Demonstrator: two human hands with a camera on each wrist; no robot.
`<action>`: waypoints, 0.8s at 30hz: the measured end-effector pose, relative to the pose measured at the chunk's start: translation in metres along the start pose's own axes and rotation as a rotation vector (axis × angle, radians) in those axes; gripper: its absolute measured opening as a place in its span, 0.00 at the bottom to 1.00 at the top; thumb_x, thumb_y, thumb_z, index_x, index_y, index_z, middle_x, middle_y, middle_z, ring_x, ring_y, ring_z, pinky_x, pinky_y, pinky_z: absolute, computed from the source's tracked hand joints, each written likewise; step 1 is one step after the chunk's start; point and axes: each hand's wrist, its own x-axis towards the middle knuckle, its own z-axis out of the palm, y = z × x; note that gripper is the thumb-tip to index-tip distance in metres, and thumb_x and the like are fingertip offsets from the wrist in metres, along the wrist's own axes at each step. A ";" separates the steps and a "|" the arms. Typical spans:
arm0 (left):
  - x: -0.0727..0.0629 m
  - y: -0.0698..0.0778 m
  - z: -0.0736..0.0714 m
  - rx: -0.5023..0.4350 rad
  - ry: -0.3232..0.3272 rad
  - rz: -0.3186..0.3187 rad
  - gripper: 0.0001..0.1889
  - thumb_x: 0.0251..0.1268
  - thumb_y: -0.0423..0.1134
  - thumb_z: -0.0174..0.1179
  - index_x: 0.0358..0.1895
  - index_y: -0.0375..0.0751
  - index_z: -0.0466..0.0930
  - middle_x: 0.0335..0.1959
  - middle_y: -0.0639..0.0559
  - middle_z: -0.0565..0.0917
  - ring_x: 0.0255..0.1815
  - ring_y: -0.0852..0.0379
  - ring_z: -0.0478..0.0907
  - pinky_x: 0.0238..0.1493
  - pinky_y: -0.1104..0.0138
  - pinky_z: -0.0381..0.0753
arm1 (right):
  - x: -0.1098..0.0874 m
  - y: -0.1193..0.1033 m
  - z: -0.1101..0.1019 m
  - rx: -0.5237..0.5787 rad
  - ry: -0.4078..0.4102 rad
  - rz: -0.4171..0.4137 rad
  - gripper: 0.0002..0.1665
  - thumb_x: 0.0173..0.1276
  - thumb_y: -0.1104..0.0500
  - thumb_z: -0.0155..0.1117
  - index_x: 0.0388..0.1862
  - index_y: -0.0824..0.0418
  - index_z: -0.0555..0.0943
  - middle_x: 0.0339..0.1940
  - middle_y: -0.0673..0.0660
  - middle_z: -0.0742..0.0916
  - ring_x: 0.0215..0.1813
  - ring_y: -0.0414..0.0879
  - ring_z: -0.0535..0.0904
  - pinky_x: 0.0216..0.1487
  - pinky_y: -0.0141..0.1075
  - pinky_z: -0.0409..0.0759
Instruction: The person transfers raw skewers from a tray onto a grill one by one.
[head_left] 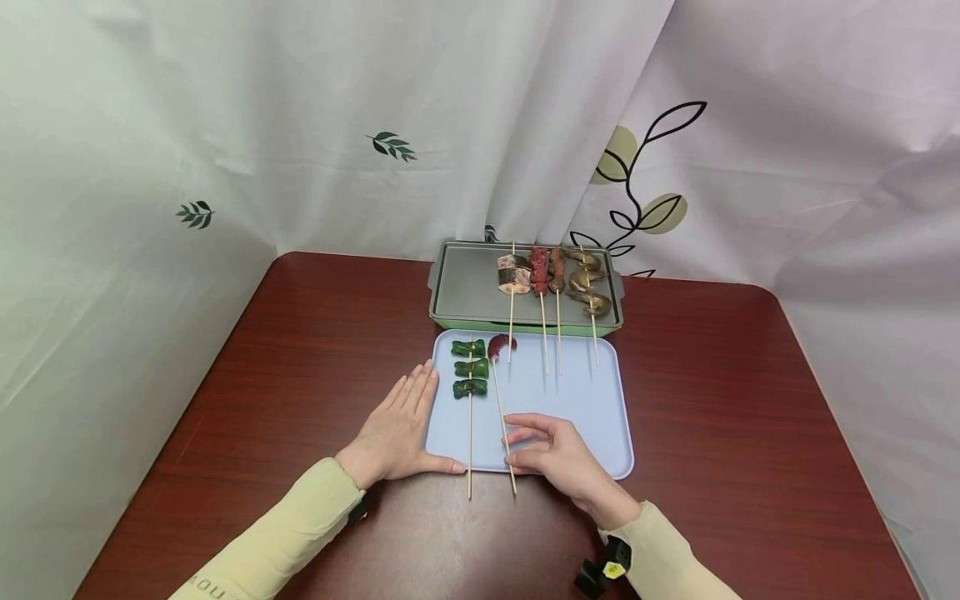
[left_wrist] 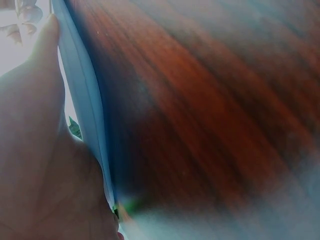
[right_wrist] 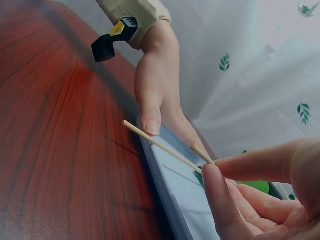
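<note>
A light blue tray (head_left: 570,417) lies on the table, and my left hand (head_left: 397,429) rests along its left edge with straight fingers, the thumb reaching its front edge. In my right hand (head_left: 555,454), thumb and fingers pinch the lower stick of a skewer (head_left: 498,392) that carries a dark red curled piece at its far end. To its left on the tray lies a skewer of green rolled pieces (head_left: 470,368), its bare stick jutting past the front rim. The right wrist view shows the pinched stick (right_wrist: 200,151) close up; the left wrist view shows mostly tray edge and table.
Behind the tray stands a grey grill pan (head_left: 468,283) with a green base. Skewers lie on it: a pale, dark-banded piece (head_left: 513,275), red meat (head_left: 538,271), brown meat (head_left: 556,269) and shrimp-like pieces (head_left: 587,283). Their sticks reach over the tray. A white curtain (head_left: 337,125) hangs behind.
</note>
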 end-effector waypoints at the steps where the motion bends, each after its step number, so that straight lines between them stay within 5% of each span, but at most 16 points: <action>1: 0.000 0.000 0.000 0.000 -0.001 0.000 0.75 0.44 0.90 0.46 0.79 0.25 0.46 0.81 0.32 0.48 0.82 0.41 0.44 0.78 0.53 0.47 | 0.000 0.000 0.000 0.001 0.001 -0.002 0.35 0.60 0.74 0.69 0.68 0.76 0.73 0.47 0.65 0.85 0.40 0.45 0.86 0.42 0.39 0.87; 24: 0.000 0.001 -0.001 -0.008 0.003 -0.003 0.75 0.44 0.89 0.51 0.79 0.24 0.46 0.81 0.32 0.49 0.82 0.40 0.44 0.79 0.53 0.46 | -0.008 -0.014 0.009 -0.069 -0.062 -0.060 0.34 0.61 0.72 0.69 0.68 0.73 0.74 0.48 0.64 0.84 0.39 0.50 0.87 0.41 0.42 0.87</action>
